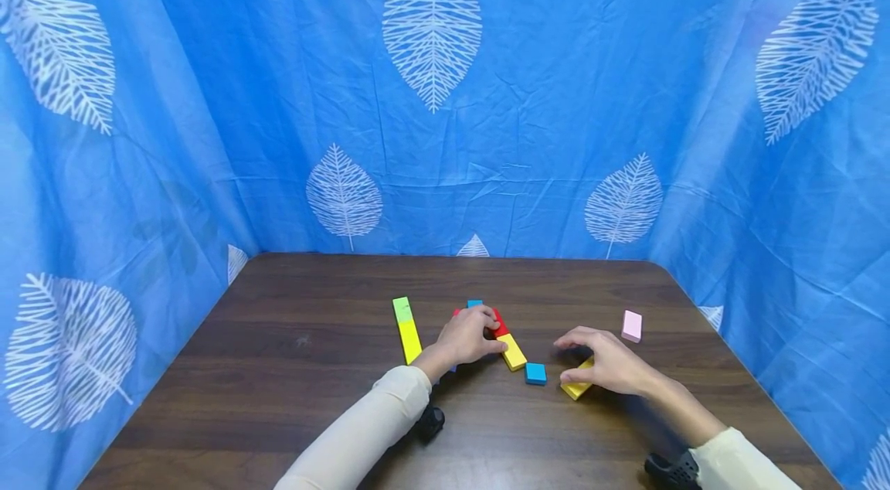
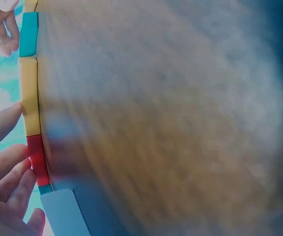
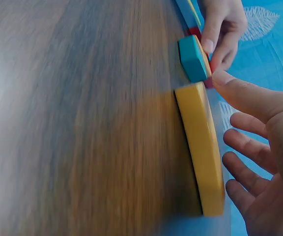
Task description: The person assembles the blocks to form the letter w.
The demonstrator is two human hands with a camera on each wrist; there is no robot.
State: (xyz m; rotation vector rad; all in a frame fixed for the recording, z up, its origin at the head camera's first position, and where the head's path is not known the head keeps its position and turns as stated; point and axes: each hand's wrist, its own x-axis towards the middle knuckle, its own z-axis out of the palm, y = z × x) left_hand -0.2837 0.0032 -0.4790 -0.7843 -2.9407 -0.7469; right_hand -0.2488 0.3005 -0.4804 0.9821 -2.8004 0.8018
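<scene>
Over a bent row of toy blocks, my left hand [image 1: 467, 337] has its thumb at a yellow block [image 1: 514, 353] and its fingers by a red block [image 1: 501, 324]. In the left wrist view the thumb tip meets the side of that yellow block [image 2: 29, 98], fingers loosely bent beside the red one [image 2: 37, 160]. A small blue block [image 1: 535, 374] lies at the row's near end. To its right, my right hand [image 1: 612, 362] is spread over another yellow block [image 1: 575, 389]. Seen from the right wrist, the fingers stand apart beside this block [image 3: 199, 147], not wrapped round it.
Left of the left hand, a light green block [image 1: 402, 310] and a bright yellow block [image 1: 410, 341] form a line. Another blue block [image 1: 474, 304] shows behind the left hand. A pink block [image 1: 632, 325] lies at right on the wooden table [image 1: 278, 397]. Blue leaf-patterned cloth [image 1: 528, 88] surrounds it.
</scene>
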